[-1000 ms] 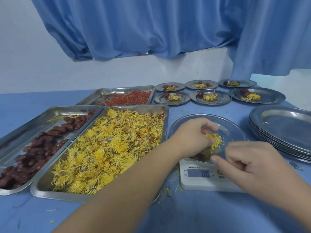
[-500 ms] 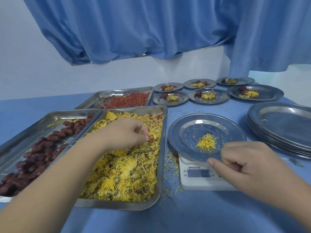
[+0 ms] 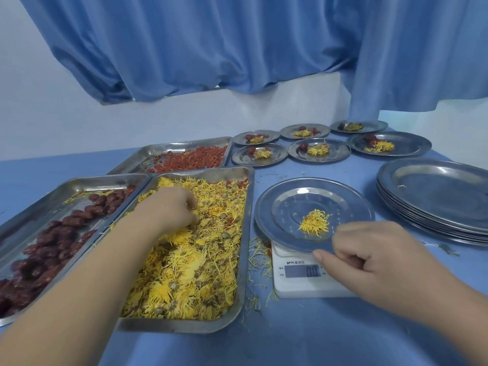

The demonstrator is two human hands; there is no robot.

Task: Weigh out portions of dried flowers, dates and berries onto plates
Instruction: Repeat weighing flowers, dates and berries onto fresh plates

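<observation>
dried flowers [image 3: 200,260]: a yellow heap filling a long metal tray [image 3: 245,260]; the left hand is sunk in its far half.
left hand [image 3: 171,210]: knuckles up, fingers curled down into the dried flowers and closed round a pinch of them; the fingertips are buried.
right hand [image 3: 369,257]: loosely fisted, thumb [image 3: 320,256] laid against the bent forefinger, nipping the near rim of the plate.
plate [image 3: 280,204]: round, metal, sitting on the scale and reaching away from the right hand's grip; well to the right of the left hand.
portion [image 3: 314,224]: one small tuft of yellow flowers in the plate's middle, just beyond the right thumb and not touching it.
scale [image 3: 298,286]: white, under the plate and partly under the right hand; its display [image 3: 302,271], just below the thumb, reads 0.0.
loose petals [image 3: 257,249]: scattered on the cloth between the two hands, between tray and scale.
dates [image 3: 52,241]: dark red, in a second tray [image 3: 39,204] that touches the flower tray, left of the left forearm.
berries [image 3: 192,159]: small, red-orange, in a third tray [image 3: 148,158] beyond the left hand.
filled plates [image 3: 340,150]: six small ones in two rows far beyond the right hand, each with flowers and a few red pieces.
empty plates [image 3: 435,196]: a stack to the right of the right hand, apart from it.
cloth [image 3: 290,339]: blue, under everything both hands reach.
curtain [image 3: 211,48]: blue, hanging at the back, far beyond both hands.
</observation>
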